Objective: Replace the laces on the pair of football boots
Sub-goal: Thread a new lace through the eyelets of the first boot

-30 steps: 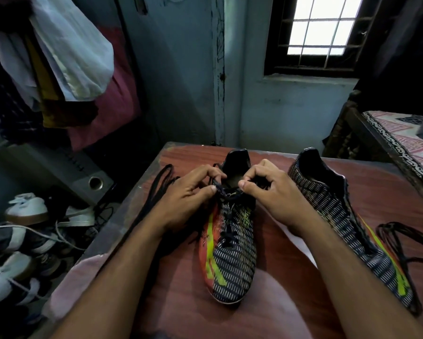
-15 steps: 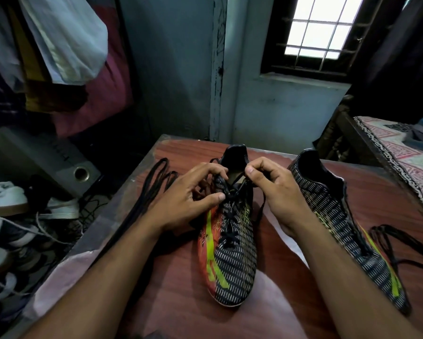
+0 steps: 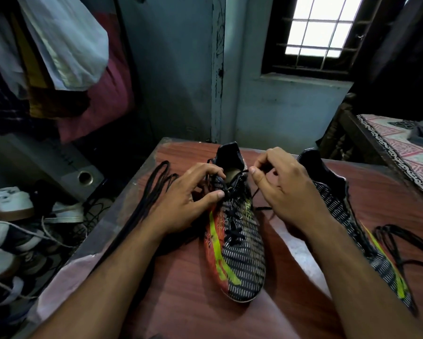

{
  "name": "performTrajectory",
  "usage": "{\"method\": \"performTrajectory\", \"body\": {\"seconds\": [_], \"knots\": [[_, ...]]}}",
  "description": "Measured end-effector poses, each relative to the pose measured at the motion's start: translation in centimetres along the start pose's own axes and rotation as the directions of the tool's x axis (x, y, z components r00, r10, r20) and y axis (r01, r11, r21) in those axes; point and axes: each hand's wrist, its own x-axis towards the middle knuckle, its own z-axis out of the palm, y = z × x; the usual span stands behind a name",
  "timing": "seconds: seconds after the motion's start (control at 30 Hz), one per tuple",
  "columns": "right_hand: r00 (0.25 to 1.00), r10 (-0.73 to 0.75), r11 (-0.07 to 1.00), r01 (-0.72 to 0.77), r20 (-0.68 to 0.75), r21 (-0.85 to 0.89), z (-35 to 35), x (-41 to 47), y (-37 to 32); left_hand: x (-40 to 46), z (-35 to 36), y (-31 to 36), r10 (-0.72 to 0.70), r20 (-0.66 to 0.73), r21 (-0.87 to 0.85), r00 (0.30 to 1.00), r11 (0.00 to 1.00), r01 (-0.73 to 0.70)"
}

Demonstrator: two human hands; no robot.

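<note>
dim room, blue-grey walls point(image 3: 176, 69), barred window point(image 3: 320, 28) top right is the only light, reddish wood bench point(image 3: 186, 302) centre, clothes point(image 3: 66, 45) hung left over a speaker point(image 3: 83, 177) and shoes point(image 3: 9, 204), patterned bed point(image 3: 401, 148) at right

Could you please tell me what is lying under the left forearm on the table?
A bundle of loose black laces runs under the left forearm along the table edge. The stretch beneath the arm is covered, so its ends cannot be seen.
</note>
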Motion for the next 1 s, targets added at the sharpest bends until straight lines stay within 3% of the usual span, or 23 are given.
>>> {"method": "performTrajectory", "body": {"seconds": [0.1, 0.2, 0.4, 0.5, 0.6, 0.73, 0.87, 1.0], "knots": [[0.999, 0.017, 0.997, -0.02, -0.04, -0.068, -0.1, 0.1, 0.4, 0.0, 0.0, -0.1, -0.012, -0.029, 0.011, 0.999, 1.0, 0.012], [0.995, 0.064, 0.996, -0.06, -0.076, 0.059, -0.5, 0.2, 0.0, 0.1, 0.0, -0.1, -0.018, -0.034, 0.042, 0.999, 0.999, 0.019], [0.964, 0.061, 0.973, 0.002, -0.26, 0.233, -0.5, 0.2, -1.8, -0.1, 0.0, 0.4, 0.004, -0.048, 0.079, 0.999, 0.997, 0.0], [0.974, 0.013, 0.949, 0.059, -0.228, 0.308, 0.2, -0.3, -3.4, 0.1, 0.0, 2.3, 0.094, -0.061, 0.165, 0.994, 0.983, -0.083], [0.986, -0.073, 0.965, 0.107, -0.147, 0.239, 0.8, -0.7, -3.9, 1.2, -0.2, 5.1, 0.165, 0.037, 0.19, 0.986, 0.967, -0.169], [0.983, 0.056, 0.988, -0.029, -0.173, 0.152, 0.4, -0.4, -2.1, 2.7, -2.5, 6.9, 0.035, 0.173, 0.06, 0.984, 0.997, -0.046], [0.968, 0.167, 0.974, -0.132, -0.189, 0.184, 0.6, -0.2, -0.4, 1.7, -4.4, 7.7, -0.034, 0.255, -0.147, 0.966, 0.986, 0.074], [0.934, 0.226, 0.944, -0.139, -0.278, 0.299, 0.8, 0.0, -0.8, 0.2, -4.7, 9.3, -0.104, 0.367, -0.127, 0.924, 0.979, 0.16]]}}
